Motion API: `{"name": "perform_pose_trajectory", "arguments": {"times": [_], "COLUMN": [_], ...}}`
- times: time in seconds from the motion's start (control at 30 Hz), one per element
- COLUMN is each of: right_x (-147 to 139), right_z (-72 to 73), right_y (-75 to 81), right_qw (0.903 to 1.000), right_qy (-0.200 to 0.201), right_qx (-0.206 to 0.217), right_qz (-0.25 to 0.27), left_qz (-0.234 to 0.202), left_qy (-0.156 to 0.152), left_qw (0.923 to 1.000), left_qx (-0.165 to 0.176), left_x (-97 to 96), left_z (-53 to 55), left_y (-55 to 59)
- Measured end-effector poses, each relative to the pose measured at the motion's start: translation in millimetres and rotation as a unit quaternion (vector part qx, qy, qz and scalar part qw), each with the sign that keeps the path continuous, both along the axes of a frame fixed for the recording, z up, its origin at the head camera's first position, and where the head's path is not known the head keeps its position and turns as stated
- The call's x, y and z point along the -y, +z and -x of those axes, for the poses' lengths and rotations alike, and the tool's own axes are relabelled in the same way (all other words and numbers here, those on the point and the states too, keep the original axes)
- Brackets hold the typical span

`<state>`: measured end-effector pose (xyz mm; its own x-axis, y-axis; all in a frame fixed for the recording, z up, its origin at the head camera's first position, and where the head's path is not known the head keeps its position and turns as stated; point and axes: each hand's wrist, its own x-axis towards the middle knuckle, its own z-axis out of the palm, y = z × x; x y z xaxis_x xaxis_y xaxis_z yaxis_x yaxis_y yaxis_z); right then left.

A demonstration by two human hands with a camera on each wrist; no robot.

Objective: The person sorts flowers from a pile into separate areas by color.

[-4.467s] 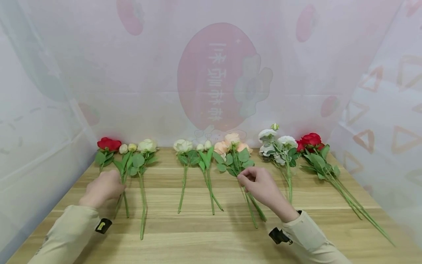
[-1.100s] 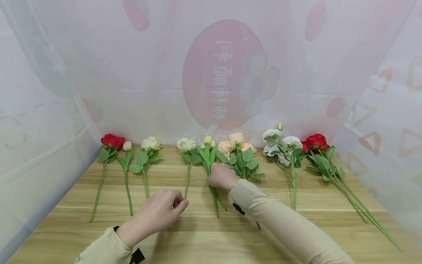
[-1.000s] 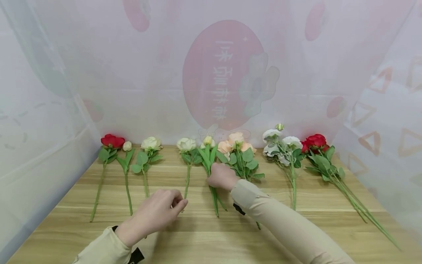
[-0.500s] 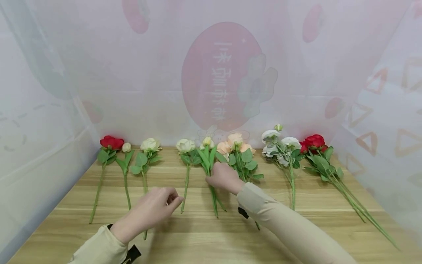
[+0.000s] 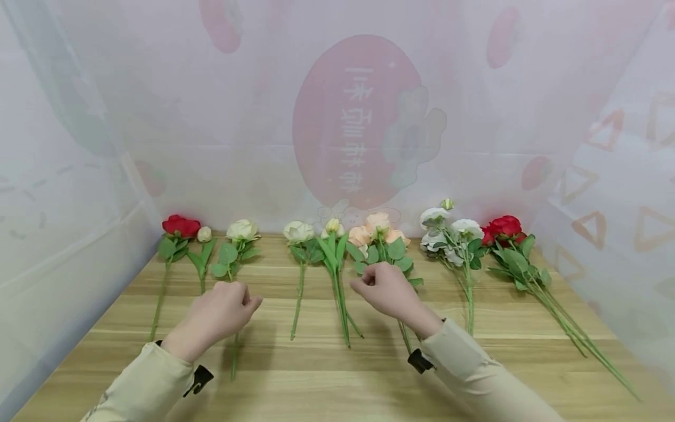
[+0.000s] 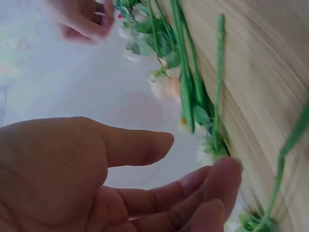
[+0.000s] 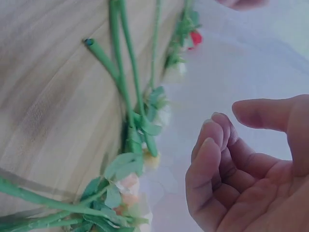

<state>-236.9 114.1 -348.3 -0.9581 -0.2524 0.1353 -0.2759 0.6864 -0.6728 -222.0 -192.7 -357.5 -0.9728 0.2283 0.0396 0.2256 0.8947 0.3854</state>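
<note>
My left hand (image 5: 218,313) hovers above the stem of a cream rose (image 5: 242,230). In the left wrist view its thumb stands apart from its loosely bent fingers, with nothing between them. Above the stems of the peach roses (image 5: 377,224) hovers my right hand (image 5: 392,296), also holding nothing; the right wrist view shows a gap between thumb and fingers. Just left of it, a bunch of pale tulips (image 5: 333,227) lies with crossed stems. Another cream rose (image 5: 299,232) lies between the hands. A single tulip (image 5: 204,234) and a red flower (image 5: 180,225) lie at far left.
White flowers (image 5: 466,228) and red flowers (image 5: 503,228) with long stems lie to the right. All blooms point toward the printed back curtain (image 5: 253,176) along the far edge of the wooden table (image 5: 311,387). Fabric walls stand on both sides.
My right hand has let go of the tulip stems and moved right, over the peach roses. My left hand has drawn back leftward. Earlier, one tulip moved from the left group to the middle bunch.
</note>
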Motion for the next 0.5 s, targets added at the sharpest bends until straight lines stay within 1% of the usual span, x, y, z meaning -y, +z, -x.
{"name": "perform_pose_trajectory", "arguments": {"times": [0.13, 0.27, 0.4, 0.5], "right_x": [-12, -21, -26, -28], "right_z": [-10.2, -17.1, -21.5, -22.4], "right_y": [2.9, 3.2, 2.5, 3.2], "right_qw": [0.9994, 0.9982, 0.9981, 0.9981], "right_qy": [-0.007, -0.019, -0.023, -0.020], "right_qx": [-0.010, -0.004, 0.006, 0.006], "right_qz": [0.032, 0.057, 0.057, 0.057], "left_qz": [0.020, 0.032, 0.040, 0.041], "left_qy": [0.022, 0.037, 0.044, 0.042], "left_qw": [0.9995, 0.9985, 0.9977, 0.9971], "left_qx": [0.013, 0.022, 0.034, 0.048], "left_x": [9.9, 19.3, 26.2, 28.6], "left_z": [10.7, 19.4, 25.0, 27.6], "left_y": [-8.8, -16.6, -21.8, -25.3]}}
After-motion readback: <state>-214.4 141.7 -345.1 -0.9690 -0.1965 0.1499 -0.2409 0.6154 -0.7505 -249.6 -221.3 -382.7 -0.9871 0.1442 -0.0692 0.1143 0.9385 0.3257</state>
